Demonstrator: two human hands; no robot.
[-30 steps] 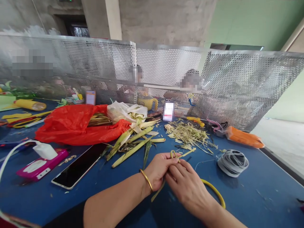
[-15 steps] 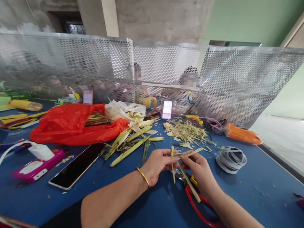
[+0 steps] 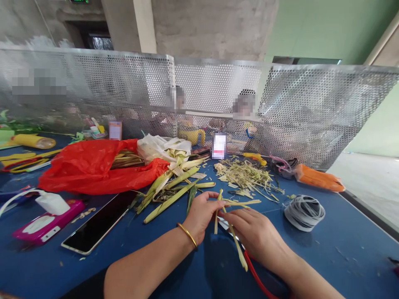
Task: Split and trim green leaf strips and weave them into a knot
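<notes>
Several narrow, pale green strips of plant leaf (image 3: 239,249) are held up in front of the body, just above a blue-topped table (image 3: 346,224), and are crossed over one another where the two hands meet. By the left hand (image 3: 202,212), whose wrist is ringed by a plain gold-coloured bangle (image 3: 187,235), the crossing is pinched between thumb and forefinger, with no gap left between those fingers. By the right hand (image 3: 257,232), turned back upward, the strips are gripped just beside it, its fingers closed and bent; its fingertips are partly hidden. One long strip is slanted down toward the body, a shorter one is hung beside it, and another is pointed out to the right. Beneath the right hand, a pair of red-handled metal scissors (image 3: 256,275) is partly covered; whether it is held or rests on the table cannot be told. Beyond the hands, a loose heap of shredded, dry green clippings (image 3: 249,176) is spread, with a wound bundle of grey-white cord (image 3: 304,214) set to its right. Long yellow-green husk leaves (image 3: 171,205) are piled to the left, beside a crumpled, bright red plastic bag (image 3: 81,168).
</notes>
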